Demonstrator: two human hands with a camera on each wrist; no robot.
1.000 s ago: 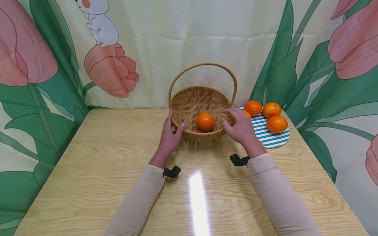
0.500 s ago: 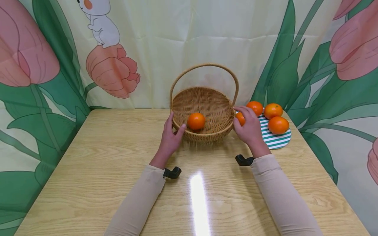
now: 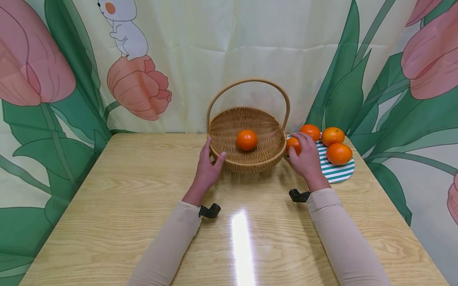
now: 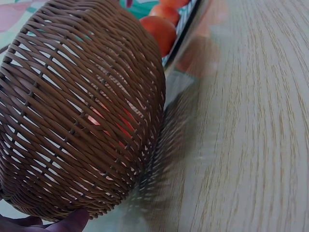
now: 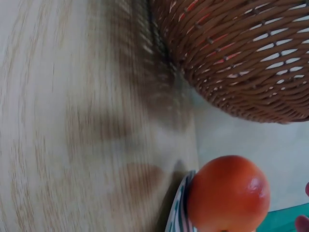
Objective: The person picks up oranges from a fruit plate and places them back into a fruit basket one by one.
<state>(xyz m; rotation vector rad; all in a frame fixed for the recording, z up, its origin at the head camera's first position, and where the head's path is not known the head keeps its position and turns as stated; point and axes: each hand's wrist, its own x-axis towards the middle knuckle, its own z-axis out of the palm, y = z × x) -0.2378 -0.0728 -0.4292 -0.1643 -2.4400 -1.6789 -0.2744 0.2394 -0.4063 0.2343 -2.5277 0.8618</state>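
My left hand [image 3: 207, 171] rests against the left front of the wicker basket [image 3: 250, 163], thumb at the rim and fingers along its outer side. Inside the basket lies one round orange [image 3: 247, 140]; in the left wrist view it shows faintly through the weave. My right hand [image 3: 305, 157] hovers over the nearest orange [image 3: 292, 146] on the striped plate [image 3: 338, 172], fingers bent loosely above it. In the right wrist view that orange [image 5: 228, 195] sits at the plate's edge, with fingertips [image 5: 303, 223] apart from it at the right border.
Three more oranges sit on the plate, at the back [image 3: 310, 132], back right [image 3: 332, 136] and right [image 3: 339, 153]. The basket's tall arched handle [image 3: 250, 80] stands up. A floral curtain [image 3: 189, 67] hangs behind the wooden table [image 3: 143, 186].
My right hand has moved right, from the basket's rim to the orange on the plate. The orange in the basket rolled left, then back right and deeper. My left hand has stayed at the basket.
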